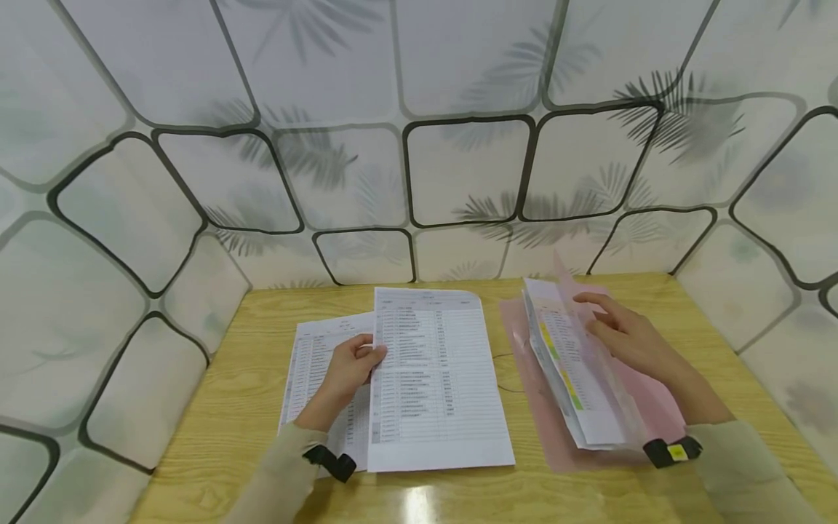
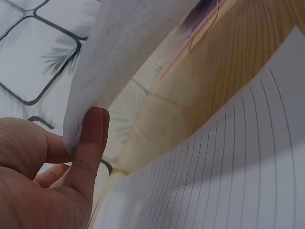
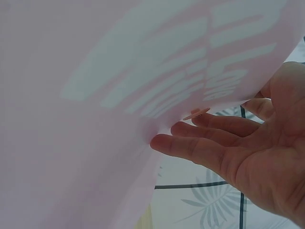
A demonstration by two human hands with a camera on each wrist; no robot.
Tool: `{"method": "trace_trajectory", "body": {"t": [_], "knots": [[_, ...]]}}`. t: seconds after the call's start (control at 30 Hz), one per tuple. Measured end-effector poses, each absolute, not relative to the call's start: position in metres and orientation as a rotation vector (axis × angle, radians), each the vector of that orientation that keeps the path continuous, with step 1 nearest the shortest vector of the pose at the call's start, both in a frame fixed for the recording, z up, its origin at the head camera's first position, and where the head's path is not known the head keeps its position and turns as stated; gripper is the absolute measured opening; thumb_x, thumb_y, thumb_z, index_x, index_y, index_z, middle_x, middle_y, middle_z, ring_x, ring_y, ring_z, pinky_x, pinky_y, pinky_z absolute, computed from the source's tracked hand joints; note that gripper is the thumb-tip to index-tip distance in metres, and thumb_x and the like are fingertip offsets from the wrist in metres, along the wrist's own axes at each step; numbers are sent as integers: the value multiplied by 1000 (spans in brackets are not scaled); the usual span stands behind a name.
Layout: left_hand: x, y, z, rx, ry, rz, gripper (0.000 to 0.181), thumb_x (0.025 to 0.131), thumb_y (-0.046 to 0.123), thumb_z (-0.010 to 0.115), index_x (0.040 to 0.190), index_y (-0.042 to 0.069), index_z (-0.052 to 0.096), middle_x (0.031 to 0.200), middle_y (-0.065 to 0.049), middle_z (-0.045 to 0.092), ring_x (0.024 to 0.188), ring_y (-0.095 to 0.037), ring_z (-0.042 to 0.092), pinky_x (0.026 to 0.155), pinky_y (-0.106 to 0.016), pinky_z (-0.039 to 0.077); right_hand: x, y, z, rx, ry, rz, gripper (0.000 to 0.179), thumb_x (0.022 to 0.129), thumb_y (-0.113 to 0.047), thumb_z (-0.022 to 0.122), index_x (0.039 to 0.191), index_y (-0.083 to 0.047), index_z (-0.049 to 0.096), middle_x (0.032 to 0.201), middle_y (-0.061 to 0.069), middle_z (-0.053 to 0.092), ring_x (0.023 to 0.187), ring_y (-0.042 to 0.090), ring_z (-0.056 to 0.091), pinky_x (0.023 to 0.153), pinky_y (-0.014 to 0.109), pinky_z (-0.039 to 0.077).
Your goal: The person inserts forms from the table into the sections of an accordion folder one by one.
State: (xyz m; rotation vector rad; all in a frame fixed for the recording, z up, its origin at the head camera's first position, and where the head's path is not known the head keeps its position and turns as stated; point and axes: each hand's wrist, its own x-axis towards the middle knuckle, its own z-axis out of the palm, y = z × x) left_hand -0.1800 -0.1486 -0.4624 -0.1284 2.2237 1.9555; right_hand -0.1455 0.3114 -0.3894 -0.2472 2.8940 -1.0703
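My left hand [image 1: 348, 371] pinches the left edge of a printed sheet [image 1: 432, 364] between thumb and fingers. That sheet stands raised over another printed sheet [image 1: 317, 356] on the table; the left wrist view shows its pale back [image 2: 119, 52] and the lined sheet [image 2: 238, 162] below. On the right, my right hand [image 1: 631, 338] holds the lifted cover of a pink document folder [image 1: 537, 437], thumb on one side and fingers on the other. Papers [image 1: 556, 364] with yellow and green marks stand tilted inside it. In the right wrist view, fingers touch the pink cover [image 3: 95, 143] near its button [image 3: 196, 113].
A yellow wood-grain table [image 1: 216, 437] carries the papers and folder. Patterned fabric walls [image 1: 366, 182] rise at the back and both sides. A thin string [image 1: 507, 372] loops between the raised sheet and the folder.
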Motion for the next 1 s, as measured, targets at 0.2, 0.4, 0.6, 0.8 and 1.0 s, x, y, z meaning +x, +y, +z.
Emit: {"method": "trace_trajectory", "body": {"t": [0.2, 0.4, 0.6, 0.8, 1.0], "knots": [[-184, -130, -466, -100, 2215, 1965, 27, 102, 6, 68, 126, -6, 67, 93, -11, 78, 71, -11, 70, 60, -24, 58, -146, 310, -388, -251, 2897, -1062, 46, 111, -28, 49, 157, -21, 42, 111, 17, 68, 76, 17, 58, 64, 28, 46], [-186, -119, -472, -112, 2217, 1956, 27, 101, 5, 68, 125, -6, 68, 91, -10, 78, 68, -10, 69, 57, -23, 56, -146, 309, -389, -256, 2905, -1055, 46, 111, -28, 49, 156, -19, 44, 133, 32, 64, 101, 33, 64, 71, 32, 50], [-188, -111, -473, -84, 2196, 1987, 26, 100, 3, 68, 123, -9, 67, 86, -9, 77, 66, -9, 67, 55, -22, 54, -145, 308, -388, -250, 2911, -1054, 46, 111, -27, 49, 156, -18, 44, 141, 35, 59, 111, 40, 63, 75, 35, 51], [-190, -101, -477, -47, 2179, 1994, 26, 99, 2, 68, 122, -10, 67, 81, -3, 74, 64, -8, 64, 53, -21, 51, -144, 306, -385, -258, 2922, -1051, 45, 110, -25, 50, 154, -17, 45, 140, 34, 60, 115, 43, 62, 77, 36, 51], [-191, -90, -477, -12, 2190, 1976, 27, 100, 4, 68, 123, -9, 67, 86, -9, 77, 64, -8, 62, 53, -21, 46, -144, 302, -381, -256, 2928, -1036, 45, 110, -26, 50, 154, -18, 46, 140, 31, 60, 113, 43, 63, 78, 36, 50]]}}
